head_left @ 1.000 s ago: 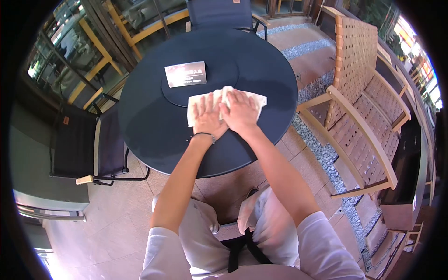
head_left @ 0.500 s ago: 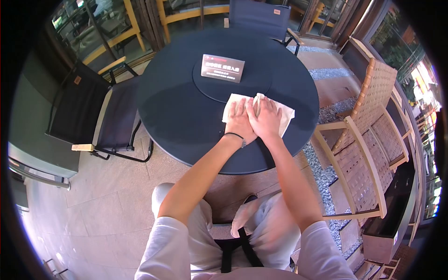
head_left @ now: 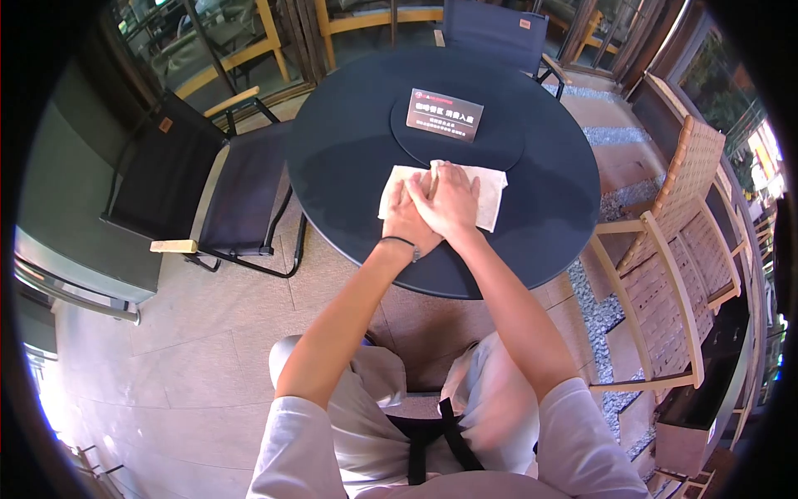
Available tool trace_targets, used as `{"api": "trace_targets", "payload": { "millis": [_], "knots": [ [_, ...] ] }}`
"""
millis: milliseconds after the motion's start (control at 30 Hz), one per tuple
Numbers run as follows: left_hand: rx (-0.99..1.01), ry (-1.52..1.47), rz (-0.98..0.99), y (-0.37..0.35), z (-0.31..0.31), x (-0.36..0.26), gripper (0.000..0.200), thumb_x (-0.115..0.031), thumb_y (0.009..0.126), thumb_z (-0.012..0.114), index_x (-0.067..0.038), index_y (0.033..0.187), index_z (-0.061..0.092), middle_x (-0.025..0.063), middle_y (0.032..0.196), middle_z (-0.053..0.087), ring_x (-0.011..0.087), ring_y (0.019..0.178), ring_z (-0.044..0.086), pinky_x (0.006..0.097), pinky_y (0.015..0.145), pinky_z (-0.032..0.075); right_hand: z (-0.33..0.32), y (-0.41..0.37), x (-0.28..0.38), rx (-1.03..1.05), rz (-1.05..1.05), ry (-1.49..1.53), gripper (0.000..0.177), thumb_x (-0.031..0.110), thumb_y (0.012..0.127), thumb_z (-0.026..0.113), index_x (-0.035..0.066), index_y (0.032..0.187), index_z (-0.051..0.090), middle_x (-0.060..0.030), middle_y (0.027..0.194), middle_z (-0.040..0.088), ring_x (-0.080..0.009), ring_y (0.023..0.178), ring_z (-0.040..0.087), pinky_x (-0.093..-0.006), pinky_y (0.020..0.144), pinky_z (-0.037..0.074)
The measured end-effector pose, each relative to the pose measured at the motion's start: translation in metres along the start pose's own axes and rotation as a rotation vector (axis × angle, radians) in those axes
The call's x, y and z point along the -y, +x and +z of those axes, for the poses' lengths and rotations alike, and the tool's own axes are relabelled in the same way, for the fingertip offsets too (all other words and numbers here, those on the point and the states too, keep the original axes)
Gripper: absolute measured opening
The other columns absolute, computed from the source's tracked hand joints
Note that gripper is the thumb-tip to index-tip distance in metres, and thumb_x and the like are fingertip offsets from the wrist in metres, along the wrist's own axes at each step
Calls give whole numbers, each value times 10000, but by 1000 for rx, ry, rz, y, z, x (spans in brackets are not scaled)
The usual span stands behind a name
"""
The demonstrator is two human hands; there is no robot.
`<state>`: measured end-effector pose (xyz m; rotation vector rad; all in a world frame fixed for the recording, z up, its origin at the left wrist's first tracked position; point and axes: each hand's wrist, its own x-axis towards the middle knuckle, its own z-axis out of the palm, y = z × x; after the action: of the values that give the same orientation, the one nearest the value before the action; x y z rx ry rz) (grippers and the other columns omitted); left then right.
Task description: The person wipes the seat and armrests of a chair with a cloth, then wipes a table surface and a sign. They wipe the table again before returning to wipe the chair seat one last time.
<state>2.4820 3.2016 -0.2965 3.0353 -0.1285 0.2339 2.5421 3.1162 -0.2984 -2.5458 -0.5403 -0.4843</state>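
Note:
A white cloth (head_left: 491, 209) lies spread on the dark round table (head_left: 549, 191), near its front edge. My left hand (head_left: 409, 221), with a thin dark bracelet at the wrist, rests flat on the cloth's left part. Lying partly over it, my right hand (head_left: 451, 202) presses on the middle of the cloth with its fingers stretched out. Some left fingers are hidden under the right hand. Just beyond the cloth, a small dark sign with white lettering (head_left: 445, 116) stands on the raised round centre of the table.
A black folding chair (head_left: 249, 187) is at the table's left, and a dark-blue chair (head_left: 495, 37) stands behind it. To the right is a woven wooden chair (head_left: 665, 241). A strip of pebbles (head_left: 603, 312) runs along the paved floor (head_left: 191, 358).
Both hands and the cloth have slid left across the table, away from its right edge. The view has shifted, so the table and sign appear farther right.

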Motion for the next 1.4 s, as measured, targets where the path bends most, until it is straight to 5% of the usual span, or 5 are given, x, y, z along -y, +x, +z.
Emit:
{"api": "trace_targets", "payload": {
  "millis": [200,367,800,1133,1400],
  "knots": [
    [-54,16,-14,-21,-6,43,840,-521,885,485,-98,1558,210,121,1596,268,304,1485,215,520,1203,100,13,-5,42,-46,-79,74,761,602,829,612,-3,1281,526,-159,1346,542,-310,1305,457,-643,1096,243],
    [-59,127,-44,-23,-6,54,800,-537,878,522,-137,1534,296,95,1596,278,264,1494,197,537,1196,78,9,-7,42,-164,-232,1,813,660,828,563,-45,1231,604,-155,1130,655,-303,1107,586,-455,910,421],
    [-75,89,-5,22,5,-18,772,-465,877,533,-121,1526,294,138,1565,296,392,1453,226,615,1158,158,-39,-14,-27,-74,-22,-188,580,565,903,512,26,996,704,-100,999,650,-261,951,586,-416,790,459],
    [-143,-23,88,65,29,-91,772,-429,876,534,-90,1522,281,190,1550,297,387,1455,222,502,1188,160,-74,-10,-94,39,122,-206,624,561,936,460,29,1224,612,-93,1245,630,-262,1132,572,-449,930,451],
    [-109,-57,202,88,33,-118,741,-420,914,451,-102,1547,233,149,1595,245,323,1491,187,458,1210,144,-73,-6,-135,-13,248,-220,743,594,939,424,8,1390,501,-227,1497,389,-381,1403,331,-506,1188,155]
  ]
}}
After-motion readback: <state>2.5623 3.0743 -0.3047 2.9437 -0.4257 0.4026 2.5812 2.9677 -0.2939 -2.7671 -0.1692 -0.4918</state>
